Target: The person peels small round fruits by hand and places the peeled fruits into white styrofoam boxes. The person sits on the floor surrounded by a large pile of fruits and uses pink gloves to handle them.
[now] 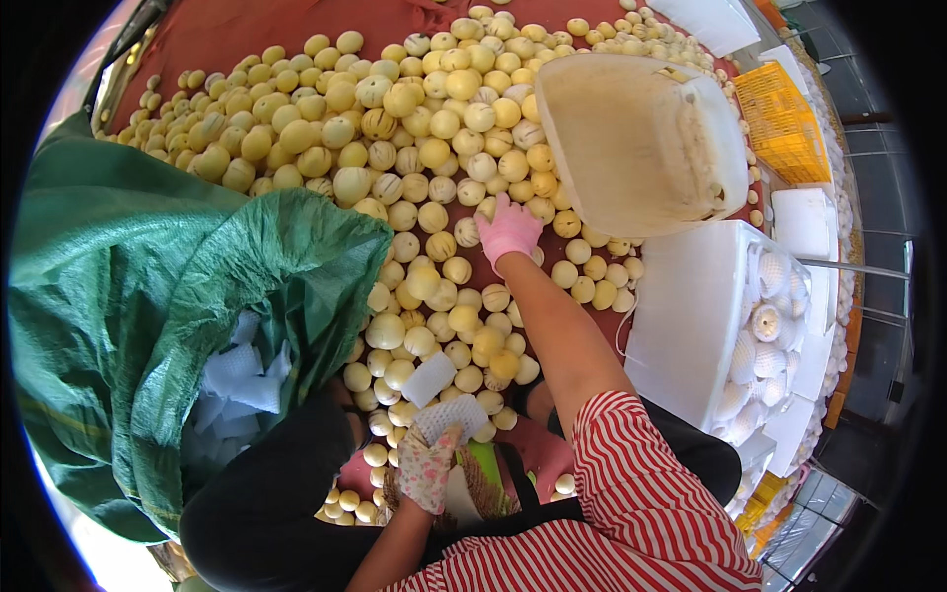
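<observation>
My left hand (425,473), in a floral-patterned glove, holds a white foam net sleeve (451,416) low in front of my body. Another foam net sleeve (429,379) lies on the fruit just beyond it. Stretched forward, my right hand (509,228) wears a pink glove. Its fingers are at a pale yellow pepino melon (487,207) among the pile; whether they grip it is hidden by the hand. Many more yellow pepino melons (296,137), some with dark stripes, spread over a red ground cloth (237,29).
At left stands a green woven sack (126,244) with white foam sleeves (240,377) inside. A worn pale plastic tub (629,140) lies tipped on the fruit at right. Nearer is a white foam box (684,311) of sleeved fruit (767,323). Yellow crates (783,122) stand farther right.
</observation>
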{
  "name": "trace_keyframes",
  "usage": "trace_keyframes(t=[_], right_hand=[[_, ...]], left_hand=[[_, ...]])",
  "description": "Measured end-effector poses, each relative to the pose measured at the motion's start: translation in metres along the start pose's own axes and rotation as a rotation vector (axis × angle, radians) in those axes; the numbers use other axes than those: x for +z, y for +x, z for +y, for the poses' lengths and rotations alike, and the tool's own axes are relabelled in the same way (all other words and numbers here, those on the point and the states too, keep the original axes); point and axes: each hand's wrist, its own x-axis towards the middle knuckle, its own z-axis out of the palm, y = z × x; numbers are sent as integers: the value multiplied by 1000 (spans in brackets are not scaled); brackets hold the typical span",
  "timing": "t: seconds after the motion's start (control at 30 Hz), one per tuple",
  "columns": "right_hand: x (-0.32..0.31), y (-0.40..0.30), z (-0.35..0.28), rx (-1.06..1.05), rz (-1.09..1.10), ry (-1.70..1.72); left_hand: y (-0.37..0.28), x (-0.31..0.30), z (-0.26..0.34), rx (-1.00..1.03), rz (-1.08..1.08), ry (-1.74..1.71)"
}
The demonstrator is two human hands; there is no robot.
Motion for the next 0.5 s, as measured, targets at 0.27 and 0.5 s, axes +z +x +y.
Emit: trace_keyframes(t=[0.27, 0.5], right_hand=[[-22, -64, 50, 201, -541, 1686], [-61, -209, 53, 36, -634, 1811]], left_hand=[[-10, 11, 31, 227, 216, 103], [-37, 27, 60, 538, 47, 272]])
